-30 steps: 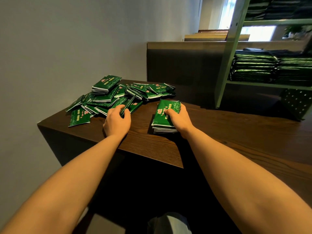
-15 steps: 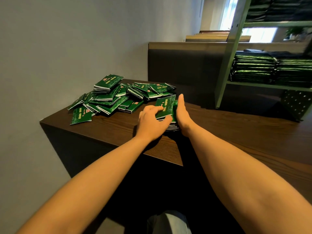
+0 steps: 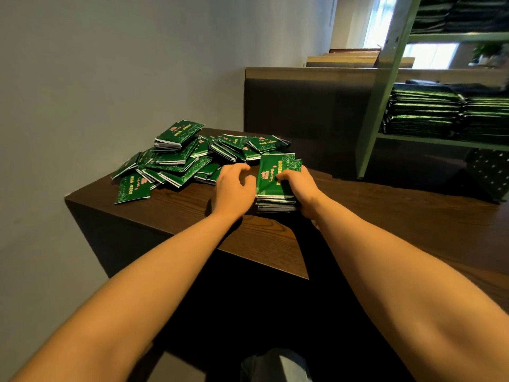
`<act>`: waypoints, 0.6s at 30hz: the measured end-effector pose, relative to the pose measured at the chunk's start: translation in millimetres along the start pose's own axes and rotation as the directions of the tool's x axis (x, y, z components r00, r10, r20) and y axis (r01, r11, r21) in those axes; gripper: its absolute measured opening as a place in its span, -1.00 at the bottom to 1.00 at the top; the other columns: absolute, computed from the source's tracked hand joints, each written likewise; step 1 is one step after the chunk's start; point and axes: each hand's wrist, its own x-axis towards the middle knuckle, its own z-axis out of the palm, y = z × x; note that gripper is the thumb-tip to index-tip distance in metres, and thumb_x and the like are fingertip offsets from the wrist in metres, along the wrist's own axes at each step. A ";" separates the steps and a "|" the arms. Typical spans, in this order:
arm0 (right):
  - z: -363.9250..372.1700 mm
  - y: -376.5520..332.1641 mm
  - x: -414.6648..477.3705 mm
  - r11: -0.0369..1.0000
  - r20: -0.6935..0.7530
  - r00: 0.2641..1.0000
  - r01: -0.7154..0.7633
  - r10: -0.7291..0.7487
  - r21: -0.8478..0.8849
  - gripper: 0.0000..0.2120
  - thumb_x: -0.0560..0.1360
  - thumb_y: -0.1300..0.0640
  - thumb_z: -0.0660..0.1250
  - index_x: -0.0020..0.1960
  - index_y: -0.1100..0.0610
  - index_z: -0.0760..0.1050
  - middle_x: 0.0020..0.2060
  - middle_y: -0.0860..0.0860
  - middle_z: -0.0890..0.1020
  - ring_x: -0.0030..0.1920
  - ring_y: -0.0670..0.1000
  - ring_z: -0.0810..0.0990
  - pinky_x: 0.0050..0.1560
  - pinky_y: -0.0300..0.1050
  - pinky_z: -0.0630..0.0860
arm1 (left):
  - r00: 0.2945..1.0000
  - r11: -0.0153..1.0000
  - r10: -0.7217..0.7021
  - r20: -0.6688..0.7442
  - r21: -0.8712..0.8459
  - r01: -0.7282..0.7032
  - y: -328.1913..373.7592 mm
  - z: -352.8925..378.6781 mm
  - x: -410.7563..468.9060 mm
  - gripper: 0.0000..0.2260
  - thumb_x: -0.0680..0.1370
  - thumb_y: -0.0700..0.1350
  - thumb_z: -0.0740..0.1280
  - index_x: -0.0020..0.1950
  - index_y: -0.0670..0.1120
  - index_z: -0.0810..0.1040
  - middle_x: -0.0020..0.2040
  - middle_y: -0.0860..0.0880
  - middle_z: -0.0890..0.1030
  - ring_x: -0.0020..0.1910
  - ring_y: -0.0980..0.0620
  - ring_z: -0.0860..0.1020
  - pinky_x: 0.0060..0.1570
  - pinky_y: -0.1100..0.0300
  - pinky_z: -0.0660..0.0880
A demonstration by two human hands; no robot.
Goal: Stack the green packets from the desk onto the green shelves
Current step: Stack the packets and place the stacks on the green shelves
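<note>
Step in hand, as judged: squaring a gathered stack [image 3: 274,179] of green packets on the table [image 3: 385,216] before carrying it to the green shelves [image 3: 384,100] at the right; the next move calls for a firm 2-handed clamp on the stack's sides and a level lift so no packet slides out. The right hand [image 3: 301,188] grips the stack's right side, fingers [image 3: 283,176] curled over the top packet, while the left hand [image 3: 232,188] sits just beside its left edge, fingers loosely curled and holding nothing visible. The loose heap [image 3: 176,161] lies just beyond the left hand.
</note>
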 end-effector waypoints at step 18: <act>-3.6 7.6 8.7 1.000 -0.069 0.998 -0.008 0.007 -0.019 -0.75 0.57 0.11 0.34 0.20 0.13 0.40 0.06 0.09 0.59 0.07 0.11 0.63 0.20 0.12 0.55 | 0.996 0.810 -0.088 0.024 0.584 0.058 -49.7 8.2 24.6 -0.63 0.63 0.03 0.17 0.33 -0.14 0.52 0.41 -0.04 0.46 0.50 -0.09 0.24 0.35 -0.14 0.23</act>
